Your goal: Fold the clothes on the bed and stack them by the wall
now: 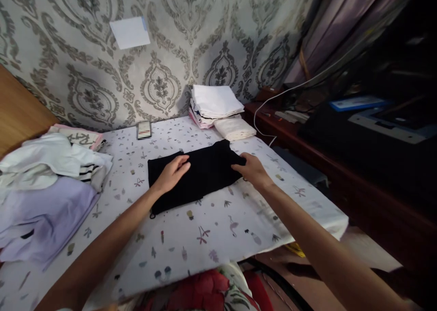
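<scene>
The printed table cover (211, 238) fills the middle of the view, and the black garment (205, 174) lies flat on it as a partly folded rectangle, slightly skewed. Left of the garment sits a loose heap of pale clothes (48, 188). Beyond its far right corner stands a stack of folded white cloths (218, 104).

The left hand (172, 173) rests palm down on the garment's left half, fingers extended and close together. The right hand (251, 167) sits at the garment's right edge, fingers laid on the cloth. Whether the thumb pinches the edge from beneath cannot be told.

Done well, this fold probably wants the left palm pinning the cloth while the right draws its edge taut, so the edges meet squarely without wrinkles.

A small card (144, 130) lies beyond the garment's far left corner.
</scene>
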`<state>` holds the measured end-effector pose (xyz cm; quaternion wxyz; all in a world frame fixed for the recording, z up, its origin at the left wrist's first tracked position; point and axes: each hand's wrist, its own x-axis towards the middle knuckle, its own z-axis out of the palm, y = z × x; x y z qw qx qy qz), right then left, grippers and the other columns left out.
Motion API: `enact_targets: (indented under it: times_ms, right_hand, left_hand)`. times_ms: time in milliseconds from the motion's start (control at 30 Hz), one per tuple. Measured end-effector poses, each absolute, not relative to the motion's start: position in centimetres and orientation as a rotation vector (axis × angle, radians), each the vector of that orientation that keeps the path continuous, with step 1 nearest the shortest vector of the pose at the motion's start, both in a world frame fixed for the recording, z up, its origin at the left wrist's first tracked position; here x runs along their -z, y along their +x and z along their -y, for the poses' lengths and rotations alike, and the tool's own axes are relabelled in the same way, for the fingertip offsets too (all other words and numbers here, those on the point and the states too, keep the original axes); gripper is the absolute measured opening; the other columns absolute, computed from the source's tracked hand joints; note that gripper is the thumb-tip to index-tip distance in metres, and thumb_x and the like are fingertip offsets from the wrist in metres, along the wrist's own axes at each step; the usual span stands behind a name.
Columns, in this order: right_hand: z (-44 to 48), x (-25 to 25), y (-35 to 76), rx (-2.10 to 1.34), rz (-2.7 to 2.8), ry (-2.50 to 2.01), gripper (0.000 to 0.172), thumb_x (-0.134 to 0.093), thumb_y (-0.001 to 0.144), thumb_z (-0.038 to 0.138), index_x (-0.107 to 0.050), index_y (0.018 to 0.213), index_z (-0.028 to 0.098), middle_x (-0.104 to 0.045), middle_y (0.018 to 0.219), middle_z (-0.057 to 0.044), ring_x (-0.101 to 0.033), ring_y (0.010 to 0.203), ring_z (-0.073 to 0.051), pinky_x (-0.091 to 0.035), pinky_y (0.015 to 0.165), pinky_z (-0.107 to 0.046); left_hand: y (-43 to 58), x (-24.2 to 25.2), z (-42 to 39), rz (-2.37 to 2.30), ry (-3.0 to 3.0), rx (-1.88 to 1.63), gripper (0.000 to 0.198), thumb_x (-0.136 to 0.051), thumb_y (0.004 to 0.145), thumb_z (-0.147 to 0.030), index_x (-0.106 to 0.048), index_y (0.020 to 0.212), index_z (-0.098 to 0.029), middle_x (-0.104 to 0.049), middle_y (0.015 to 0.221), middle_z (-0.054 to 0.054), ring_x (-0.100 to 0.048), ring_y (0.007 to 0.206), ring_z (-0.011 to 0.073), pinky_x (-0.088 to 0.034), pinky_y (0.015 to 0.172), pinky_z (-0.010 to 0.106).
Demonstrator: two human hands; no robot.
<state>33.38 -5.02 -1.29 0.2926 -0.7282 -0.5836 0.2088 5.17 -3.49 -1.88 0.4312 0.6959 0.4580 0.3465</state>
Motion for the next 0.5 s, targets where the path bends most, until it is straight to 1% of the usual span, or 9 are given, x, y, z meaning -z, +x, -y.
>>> enact_targets:
  times_ms: [67, 133, 200, 233, 300, 367, 433, 500]
  right_hand:
    - [5.3, 0.1, 30.6, -0.478, 1.594, -1.764, 0.017, -0.063, 0.074, 0.020, -0.063, 0.090, 0.019, -0.062, 0.069, 0.001, -0.057, 0.064, -0.017, -0.045, 0.060, -0.029]
    - [6.2, -0.7, 26.9, -0.393, 1.759, -1.562, 0.027, -0.060, 0.075, 0.014, -0.066, 0.100, 0.022, -0.070, 0.084, -0.001, -0.062, 0.075, -0.019, -0.049, 0.070, -0.030]
    - [7.5, -0.7, 23.0, -0.299, 1.995, -1.367, 0.037, -0.056, 0.075, 0.006, -0.067, 0.106, 0.024, -0.073, 0.101, -0.004, -0.064, 0.093, -0.022, -0.051, 0.081, -0.032]
    - [8.2, -0.4, 21.3, -0.256, 2.108, -1.302, 0.041, -0.055, 0.076, 0.003, -0.068, 0.108, 0.024, -0.073, 0.104, -0.005, -0.063, 0.098, -0.022, -0.051, 0.082, -0.032]
    - [9.5, 0.7, 18.7, -0.187, 2.284, -1.228, 0.045, -0.052, 0.078, -0.001, -0.068, 0.113, 0.024, -0.074, 0.102, -0.006, -0.062, 0.098, -0.023, -0.052, 0.078, -0.031]
    - [10.3, 1.9, 17.4, -0.144, 2.370, -1.194, 0.048, -0.049, 0.082, -0.002, -0.067, 0.119, 0.023, -0.075, 0.097, -0.006, -0.062, 0.096, -0.024, -0.053, 0.074, -0.031]
    - [10.5, 2.7, 17.2, -0.120, 2.380, -1.171, 0.049, -0.046, 0.084, -0.001, -0.065, 0.124, 0.020, -0.075, 0.097, -0.008, -0.061, 0.097, -0.025, -0.054, 0.075, -0.032]
    - [10.5, 3.0, 17.5, -0.116, 2.352, -1.153, 0.048, -0.044, 0.086, 0.000, -0.065, 0.125, 0.017, -0.075, 0.096, -0.009, -0.062, 0.097, -0.025, -0.054, 0.078, -0.035]
  left_hand:
    - [4.4, 1.1, 2.4, -1.109, 1.339, -0.998, 0.039, -0.058, 0.095, -0.048, -0.064, 0.115, -0.016, -0.067, 0.128, 0.017, -0.065, 0.119, 0.0272, -0.052, 0.103, 0.041]
    - [3.3, 0.5, 1.4, -1.062, 1.003, -1.008, 0.045, -0.056, 0.094, -0.057, -0.063, 0.107, -0.015, -0.070, 0.117, 0.019, -0.070, 0.106, 0.0281, -0.059, 0.089, 0.042]
    - [2.0, 0.2, 0.8, -1.015, 0.805, -0.984, 0.057, -0.052, 0.091, -0.068, -0.060, 0.108, -0.015, -0.070, 0.113, 0.020, -0.071, 0.099, 0.0299, -0.061, 0.079, 0.044]
    - [1.3, 0.2, 0.7, -1.003, 0.753, -0.987, 0.062, -0.050, 0.089, -0.073, -0.059, 0.110, -0.015, -0.069, 0.113, 0.020, -0.071, 0.098, 0.0305, -0.061, 0.076, 0.044]
    - [0.0, 0.5, 0.9, -1.007, 0.704, -1.013, 0.069, -0.049, 0.086, -0.078, -0.055, 0.117, -0.017, -0.069, 0.112, 0.019, -0.071, 0.096, 0.0304, -0.061, 0.071, 0.042]
    - [-0.8, 1.1, 1.1, -1.023, 0.692, -1.034, 0.064, -0.055, 0.086, -0.074, -0.054, 0.117, -0.018, -0.069, 0.108, 0.016, -0.071, 0.092, 0.0281, -0.060, 0.069, 0.040]
    - [-1.2, 1.5, 1.2, -1.029, 0.703, -1.039, 0.050, -0.068, 0.085, -0.060, -0.057, 0.109, -0.018, -0.069, 0.102, 0.012, -0.070, 0.085, 0.0238, -0.060, 0.068, 0.036]
    - [-1.1, 1.7, 0.8, -1.059, 0.734, -1.028, 0.035, -0.076, 0.083, -0.045, -0.058, 0.098, -0.018, -0.068, 0.091, 0.007, -0.068, 0.075, 0.0188, -0.059, 0.067, 0.033]
